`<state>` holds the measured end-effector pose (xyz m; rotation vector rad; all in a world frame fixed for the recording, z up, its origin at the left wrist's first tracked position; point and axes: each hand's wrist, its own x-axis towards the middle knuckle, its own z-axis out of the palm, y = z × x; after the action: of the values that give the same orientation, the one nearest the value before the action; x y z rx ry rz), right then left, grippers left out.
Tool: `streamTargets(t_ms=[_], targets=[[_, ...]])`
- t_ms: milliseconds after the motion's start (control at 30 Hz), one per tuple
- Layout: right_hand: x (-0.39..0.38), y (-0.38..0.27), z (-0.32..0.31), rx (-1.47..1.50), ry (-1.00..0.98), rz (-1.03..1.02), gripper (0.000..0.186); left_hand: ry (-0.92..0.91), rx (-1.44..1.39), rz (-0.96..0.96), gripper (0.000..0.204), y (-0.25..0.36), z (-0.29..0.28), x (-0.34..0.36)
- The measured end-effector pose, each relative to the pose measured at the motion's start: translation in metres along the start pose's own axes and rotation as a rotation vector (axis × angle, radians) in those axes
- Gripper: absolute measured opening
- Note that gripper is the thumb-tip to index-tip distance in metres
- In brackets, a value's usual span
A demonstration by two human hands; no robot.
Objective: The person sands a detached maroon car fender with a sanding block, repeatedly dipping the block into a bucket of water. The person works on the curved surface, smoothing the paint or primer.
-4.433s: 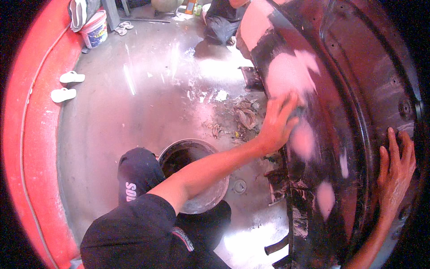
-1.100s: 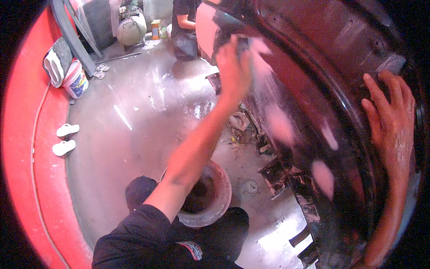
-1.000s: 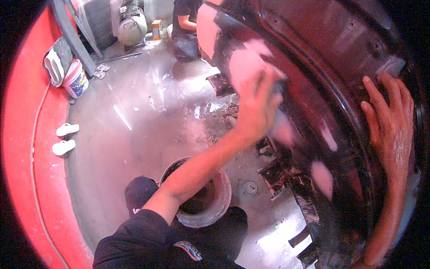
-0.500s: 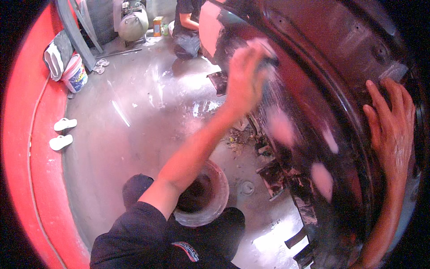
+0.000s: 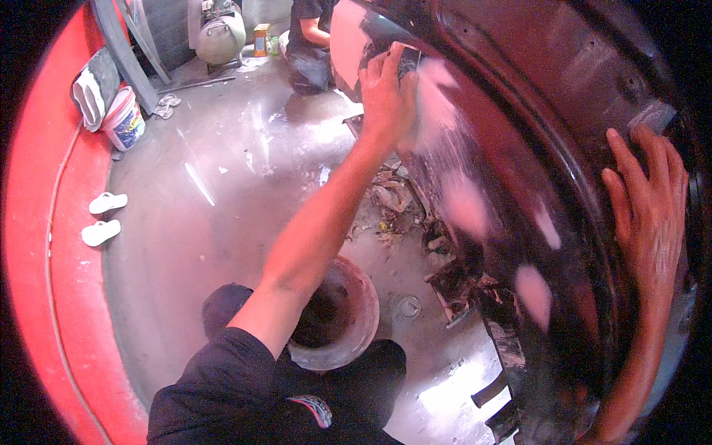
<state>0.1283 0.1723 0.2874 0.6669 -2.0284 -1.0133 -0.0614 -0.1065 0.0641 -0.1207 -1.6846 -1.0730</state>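
Observation:
A dark red car body panel (image 5: 489,141) curves along my right, with pale pink filler patches (image 5: 465,204) and whitish scuffed streaks on it. My left hand (image 5: 389,96) lies on the panel's far part, its fingers closed over a dark piece of sandpaper (image 5: 409,61) whose edge shows past the fingertips. A pink patch is just right of this hand. At the far right, my right hand (image 5: 647,196) rests with fingers spread on the dark panel beyond the raised ridge. Near its fingertips sits a greyish translucent piece (image 5: 654,116); what it is I cannot make out.
A round bucket (image 5: 363,326) stands by my legs, dark inside. Debris (image 5: 389,200) lies on the floor beneath the panel. Another person (image 5: 308,44) crouches at the back beside a tank (image 5: 221,37). White slippers (image 5: 101,233) and a paint pail (image 5: 124,122) line the red wall.
My left hand has shifted left and slightly up along the panel with the sandpaper, uncovering the pink patch to its right. My right hand has stayed in place.

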Motion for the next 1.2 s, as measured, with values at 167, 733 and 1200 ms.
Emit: streamTargets(t_ms=[167,733,1200], targets=[[-0.009,0.015,-0.011,-0.081,-0.06,0.012,0.042,-0.035,-0.131,0.296,0.055,0.082,0.008,-0.069],[-0.002,0.012,-0.015,-0.084,-0.032,0.004,0.042,0.041,-0.102,0.054,0.052,0.003,0.026,0.0],[-0.004,0.01,-0.011,-0.053,-0.039,0.009,0.042,-0.062,-0.09,0.179,0.049,0.025,0.018,0.0]])
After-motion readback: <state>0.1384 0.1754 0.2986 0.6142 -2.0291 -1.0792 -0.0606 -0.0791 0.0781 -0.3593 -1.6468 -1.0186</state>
